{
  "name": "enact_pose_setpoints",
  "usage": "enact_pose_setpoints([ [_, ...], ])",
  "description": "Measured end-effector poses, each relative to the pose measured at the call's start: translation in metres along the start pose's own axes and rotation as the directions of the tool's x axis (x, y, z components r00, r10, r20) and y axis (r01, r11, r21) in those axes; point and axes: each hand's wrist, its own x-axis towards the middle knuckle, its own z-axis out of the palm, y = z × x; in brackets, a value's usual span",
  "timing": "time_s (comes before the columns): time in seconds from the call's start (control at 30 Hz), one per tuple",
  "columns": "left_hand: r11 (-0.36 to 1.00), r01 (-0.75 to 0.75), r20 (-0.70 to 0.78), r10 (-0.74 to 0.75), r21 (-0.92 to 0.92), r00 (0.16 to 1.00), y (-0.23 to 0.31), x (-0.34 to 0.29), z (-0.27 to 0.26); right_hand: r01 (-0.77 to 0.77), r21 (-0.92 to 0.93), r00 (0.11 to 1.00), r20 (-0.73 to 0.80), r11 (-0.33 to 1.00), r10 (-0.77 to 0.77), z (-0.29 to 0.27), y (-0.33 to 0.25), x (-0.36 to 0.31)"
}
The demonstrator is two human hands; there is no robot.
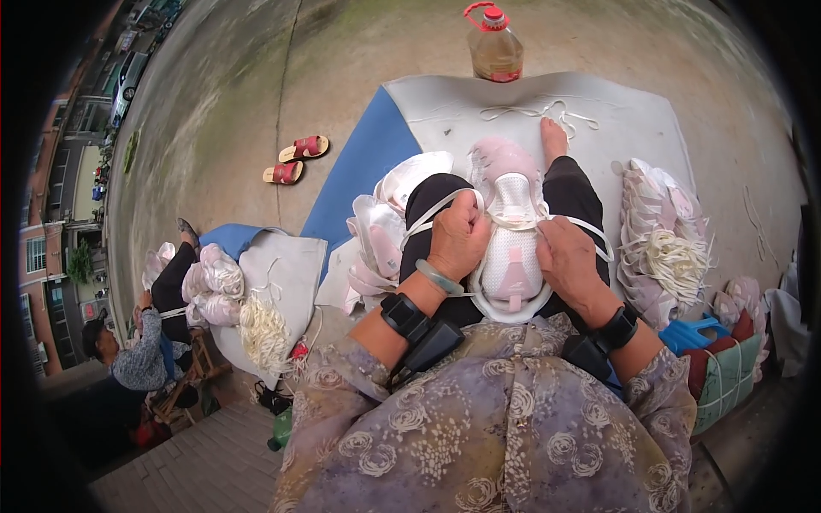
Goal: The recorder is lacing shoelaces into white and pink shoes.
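Note:
Across my lap lies a white and pink mesh shoe upper (510, 265), its rounded white-edged end toward me. My left hand (458, 232) is closed in a pinch at its left side, on a white shoelace (434, 208) that loops out over my knee. On the opposite side my right hand (568, 260) also pinches the lace, close to the upper's eyelet edge. Another length of lace trails to the right over my other leg. The fingertips partly hide the lacing. More pink upper parts (505, 159) show just beyond this one.
Piles of shoe uppers lie at left (379, 235) and right (652, 201), the right one with a bundle of white laces (676, 259). Beyond the grey-white mat (624, 111) stands an oil jug (496, 51). Red slippers (295, 158) lie left; a co-worker (141, 346) sits farther left.

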Motion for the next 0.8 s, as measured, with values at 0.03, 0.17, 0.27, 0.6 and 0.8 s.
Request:
enact_pose_setpoints([
  [0.03,1.000,0.003,-0.003,-0.003,0.001,1.000,-0.003,0.002,0.000,0.017,0.018,1.000,-0.021,1.000,-0.017,0.001,0.000,0.000],
  [0.17,0.996,0.089,0.027,-0.088,-0.023,0.996,-0.004,0.011,0.000,0.011,0.052,0.997,-0.082,0.999,-0.006,0.003,0.000,-0.001],
  [0.27,0.995,0.074,-0.011,-0.074,0.073,0.997,0.004,0.006,-0.002,0.042,-0.032,0.991,-0.122,0.999,-0.046,0.000,-0.009,-0.002],
  [0.6,0.959,-0.183,0.092,0.166,0.215,0.982,0.018,-0.027,-0.015,0.447,-0.377,0.874,0.375,0.811,-0.308,-0.012,-0.015,0.017],
  [0.8,0.949,-0.122,0.169,0.074,0.291,0.983,0.024,-0.032,-0.019,0.513,-0.253,0.856,0.221,0.820,-0.467,-0.023,-0.032,0.040],
])
